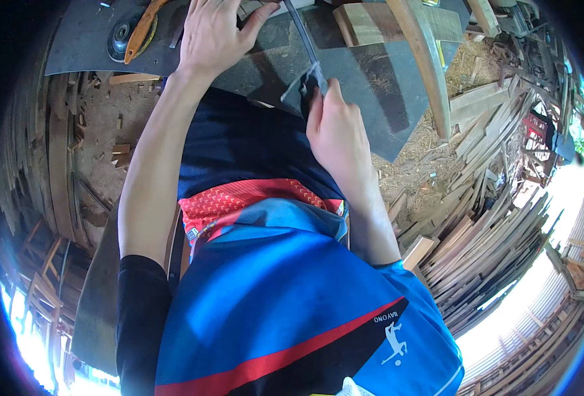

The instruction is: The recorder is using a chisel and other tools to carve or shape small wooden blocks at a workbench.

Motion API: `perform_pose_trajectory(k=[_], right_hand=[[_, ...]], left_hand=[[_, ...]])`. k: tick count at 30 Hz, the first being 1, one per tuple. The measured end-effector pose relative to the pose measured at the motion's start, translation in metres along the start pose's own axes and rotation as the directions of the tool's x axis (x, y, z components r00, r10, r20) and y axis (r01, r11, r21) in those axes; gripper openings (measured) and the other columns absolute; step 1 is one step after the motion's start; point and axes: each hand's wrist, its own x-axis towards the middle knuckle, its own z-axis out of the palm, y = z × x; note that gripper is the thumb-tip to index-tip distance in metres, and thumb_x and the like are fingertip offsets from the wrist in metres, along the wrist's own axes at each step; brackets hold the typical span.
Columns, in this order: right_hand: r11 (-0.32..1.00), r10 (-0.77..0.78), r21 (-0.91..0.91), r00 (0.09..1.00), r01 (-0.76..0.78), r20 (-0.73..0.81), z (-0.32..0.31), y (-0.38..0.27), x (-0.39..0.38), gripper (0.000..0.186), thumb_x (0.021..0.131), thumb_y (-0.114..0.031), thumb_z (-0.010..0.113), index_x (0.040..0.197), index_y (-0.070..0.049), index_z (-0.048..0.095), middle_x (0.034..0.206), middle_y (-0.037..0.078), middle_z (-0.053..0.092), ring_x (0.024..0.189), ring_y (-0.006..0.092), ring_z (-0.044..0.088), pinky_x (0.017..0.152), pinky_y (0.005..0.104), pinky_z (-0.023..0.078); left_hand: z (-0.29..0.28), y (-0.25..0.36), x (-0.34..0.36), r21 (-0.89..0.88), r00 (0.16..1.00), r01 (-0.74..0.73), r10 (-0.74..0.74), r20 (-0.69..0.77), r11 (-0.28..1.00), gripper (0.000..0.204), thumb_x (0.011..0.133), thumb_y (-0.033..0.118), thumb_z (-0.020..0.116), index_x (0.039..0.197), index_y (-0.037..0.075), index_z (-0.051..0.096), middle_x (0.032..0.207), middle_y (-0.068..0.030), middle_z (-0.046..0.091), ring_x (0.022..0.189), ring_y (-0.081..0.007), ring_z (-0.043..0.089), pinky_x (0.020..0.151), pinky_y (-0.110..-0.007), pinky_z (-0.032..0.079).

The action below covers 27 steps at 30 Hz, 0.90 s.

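My right hand (341,129) is closed around the near end of a long, narrow metal file-like tool (303,32). Dark grey cloth (297,91) is bunched about the grip, and the tool's far end runs out of the picture at the top. My left hand (216,33) lies at the table's upper part, thumb spread to the right; its fingertips are cut off by the edge. Beside that thumb shows a bit of pale wood (249,8), mostly hidden. Both hands are over a dark sheet-topped table (364,79).
An orange-handled tool (141,36) lies over a black round disc (119,39) at the far left. A wood block (371,25) and a curved wooden leg (426,66) stand at the right. Stacked timber strips (490,251) and sawdust cover the floor at right.
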Motion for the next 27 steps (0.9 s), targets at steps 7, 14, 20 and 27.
perform_pose_trajectory(k=[7,14,20,27], right_hand=[[0.985,-0.165,-0.065,0.978,0.158,-0.124,0.005,-0.011,0.045,0.022,0.102,-0.018,0.053,0.097,0.003,0.052,0.066,0.031,0.064,0.066,0.0507,0.067,0.059,0.0577,0.057],[0.998,0.070,-0.009,0.997,-0.070,0.021,-0.015,0.027,-0.048,0.019,0.102,-0.014,0.054,0.109,0.004,0.052,0.063,0.031,0.061,0.061,0.0527,0.063,0.056,0.0605,0.052],[0.987,0.137,0.081,0.990,-0.139,0.029,-0.038,0.070,-0.080,0.029,0.102,-0.012,0.054,0.123,0.008,0.052,0.070,0.032,0.062,0.068,0.0508,0.065,0.061,0.0598,0.048],[0.990,-0.039,0.131,0.999,0.042,-0.028,-0.034,0.047,-0.020,0.019,0.101,-0.011,0.054,0.111,0.005,0.053,0.071,0.032,0.062,0.075,0.0524,0.063,0.064,0.0608,0.046]], left_hand=[[0.001,0.001,0.004,0.087,0.994,-0.059,0.067,-0.092,0.995,0.032,0.092,0.023,0.074,0.104,-0.005,0.062,0.098,-0.0203,0.057,0.093,-0.0393,0.056,0.082,-0.047,0.044],[0.000,0.001,0.002,0.024,0.997,0.010,-0.008,-0.072,1.000,0.035,0.096,0.027,0.071,0.109,-0.004,0.063,0.099,-0.0184,0.057,0.095,-0.0377,0.056,0.085,-0.046,0.045],[-0.005,0.003,0.003,-0.011,0.998,0.029,-0.030,-0.061,1.000,0.035,0.097,0.027,0.070,0.113,-0.003,0.063,0.097,-0.0181,0.057,0.094,-0.0363,0.055,0.085,-0.045,0.045],[-0.008,0.010,0.006,-0.027,0.995,0.091,-0.092,-0.034,0.995,0.035,0.093,0.025,0.073,0.109,-0.005,0.065,0.098,-0.0193,0.059,0.094,-0.0379,0.057,0.085,-0.046,0.046]])
